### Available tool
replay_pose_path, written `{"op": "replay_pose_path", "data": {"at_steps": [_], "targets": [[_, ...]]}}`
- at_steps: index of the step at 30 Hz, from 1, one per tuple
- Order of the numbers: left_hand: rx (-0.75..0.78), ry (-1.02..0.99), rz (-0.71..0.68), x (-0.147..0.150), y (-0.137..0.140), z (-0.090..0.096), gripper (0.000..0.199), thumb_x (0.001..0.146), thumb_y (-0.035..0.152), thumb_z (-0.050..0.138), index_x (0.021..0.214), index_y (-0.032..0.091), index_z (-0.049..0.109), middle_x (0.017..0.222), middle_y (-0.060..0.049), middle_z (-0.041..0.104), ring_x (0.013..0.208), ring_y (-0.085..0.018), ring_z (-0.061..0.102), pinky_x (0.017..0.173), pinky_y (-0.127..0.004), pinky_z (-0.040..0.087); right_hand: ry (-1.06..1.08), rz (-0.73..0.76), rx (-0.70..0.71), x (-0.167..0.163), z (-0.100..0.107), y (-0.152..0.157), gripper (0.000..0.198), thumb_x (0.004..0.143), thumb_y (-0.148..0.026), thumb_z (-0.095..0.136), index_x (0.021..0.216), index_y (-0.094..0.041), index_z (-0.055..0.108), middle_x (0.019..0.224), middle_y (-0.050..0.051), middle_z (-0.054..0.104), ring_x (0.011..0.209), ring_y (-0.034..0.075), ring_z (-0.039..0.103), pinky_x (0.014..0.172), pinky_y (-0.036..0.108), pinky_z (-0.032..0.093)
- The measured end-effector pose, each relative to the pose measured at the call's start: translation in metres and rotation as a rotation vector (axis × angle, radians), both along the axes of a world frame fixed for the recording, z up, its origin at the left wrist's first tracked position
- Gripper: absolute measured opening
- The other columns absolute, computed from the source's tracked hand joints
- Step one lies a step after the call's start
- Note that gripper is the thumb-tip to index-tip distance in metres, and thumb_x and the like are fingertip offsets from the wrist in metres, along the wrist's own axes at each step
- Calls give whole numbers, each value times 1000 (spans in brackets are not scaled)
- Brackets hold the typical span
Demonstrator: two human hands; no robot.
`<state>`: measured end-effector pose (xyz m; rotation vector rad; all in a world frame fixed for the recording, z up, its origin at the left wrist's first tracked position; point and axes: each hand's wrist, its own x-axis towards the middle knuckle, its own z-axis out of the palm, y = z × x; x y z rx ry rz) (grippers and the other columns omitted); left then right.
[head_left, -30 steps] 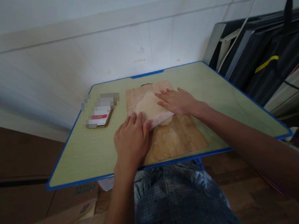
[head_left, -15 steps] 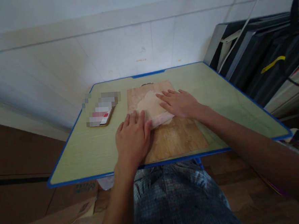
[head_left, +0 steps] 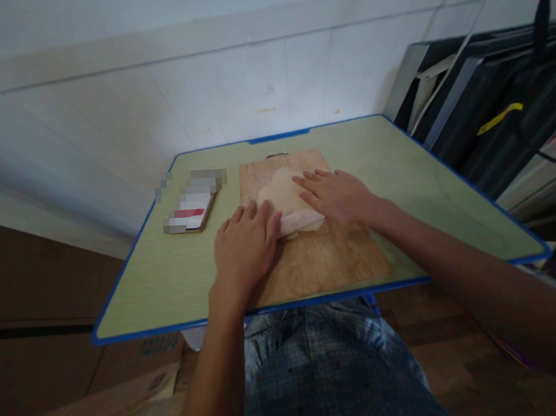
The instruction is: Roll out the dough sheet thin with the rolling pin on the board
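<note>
On a wooden cutting board (head_left: 328, 258) lies a flat, pale sheet of dough (head_left: 280, 189) with uneven edges. Across its near edge runs a whitish, floury cylinder that looks like a rolling pin (head_left: 302, 220); both its ends are hidden by my hands. My left hand (head_left: 245, 244) rests palm down over the left end, fingers stretched forward over the board's left side. My right hand (head_left: 334, 195) lies flat at the right end, its spread fingers reaching over the dough's right part. Neither hand has its fingers wrapped round anything.
A phone (head_left: 193, 204) with a partly blurred screen lies left of the board on a light green table (head_left: 137, 292) with a blue rim. A white wall (head_left: 233, 85) rises behind. Dark flat panels (head_left: 478, 89) lean at the right. Cardboard boxes (head_left: 38, 285) stand at the lower left.
The view has shifted slightly. Both hands keep nearly the same flat pose at the ends of the rolling pin, and the dough looks much the same.
</note>
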<state>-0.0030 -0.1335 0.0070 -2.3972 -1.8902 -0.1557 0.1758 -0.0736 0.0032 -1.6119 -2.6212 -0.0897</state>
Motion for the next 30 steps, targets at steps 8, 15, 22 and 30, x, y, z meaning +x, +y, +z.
{"op": "replay_pose_path", "data": {"at_steps": [8,15,22,30], "targets": [[-36,27,-18,-3,-10,1,50,96,41,17,136,18,37,140,-11,43,128,-25,40,99,-41,37,10,9,51,0,-2,-15,48,95,-32,23,138,-17,39,140,12,44,127,27,41,100,46,35],[-8,31,5,0,8,3,49,96,42,18,129,18,45,137,-12,45,128,-27,39,101,-45,34,15,-26,8,-4,1,-11,48,95,-34,22,138,-18,40,142,11,41,128,28,38,101,48,33],[1,19,-79,-4,1,1,47,95,39,20,128,19,47,135,-11,48,125,-26,43,99,-42,37,46,6,33,-2,-2,-24,48,95,-32,22,138,-17,39,141,11,42,128,25,39,102,45,33],[-16,35,-69,-5,24,3,48,96,38,16,122,16,51,132,-12,51,124,-25,44,98,-42,38,39,-22,-60,-8,3,-6,49,95,-33,25,140,-15,36,143,12,38,131,25,36,102,44,33]]}}
